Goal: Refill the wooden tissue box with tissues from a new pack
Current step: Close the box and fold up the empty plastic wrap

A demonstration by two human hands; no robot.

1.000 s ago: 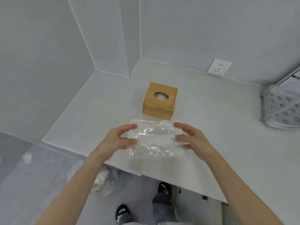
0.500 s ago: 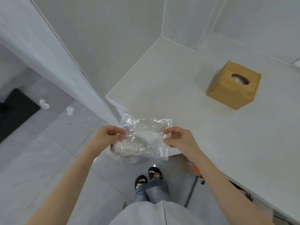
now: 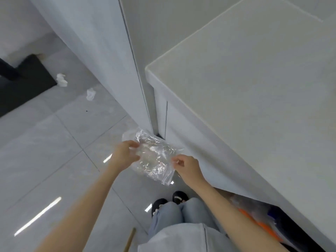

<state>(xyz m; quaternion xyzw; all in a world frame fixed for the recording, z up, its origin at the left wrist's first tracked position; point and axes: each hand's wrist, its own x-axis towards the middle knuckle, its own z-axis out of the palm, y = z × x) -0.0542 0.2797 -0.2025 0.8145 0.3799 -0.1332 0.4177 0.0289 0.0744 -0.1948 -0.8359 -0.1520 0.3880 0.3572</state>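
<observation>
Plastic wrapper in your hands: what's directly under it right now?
The plastic wrapper, pinched by the left hand and right hand, hangs over grey floor tiles. A pale bag-like shape peeks out behind it; the crinkled film blurs the rest.

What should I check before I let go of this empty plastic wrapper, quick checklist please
1. Left hand grips the clear wrapper: ok.
2. Right hand pinches its other edge: ok.
3. Wrapper is off the counter, over the floor: ok.
4. Wrapper holds no tissues: looks empty, cannot tell for sure.
5. Bin below to catch it: cannot tell; only something pale shows behind the wrapper.
6. Floor tidy: not ok, crumpled tissues lie there.
</observation>
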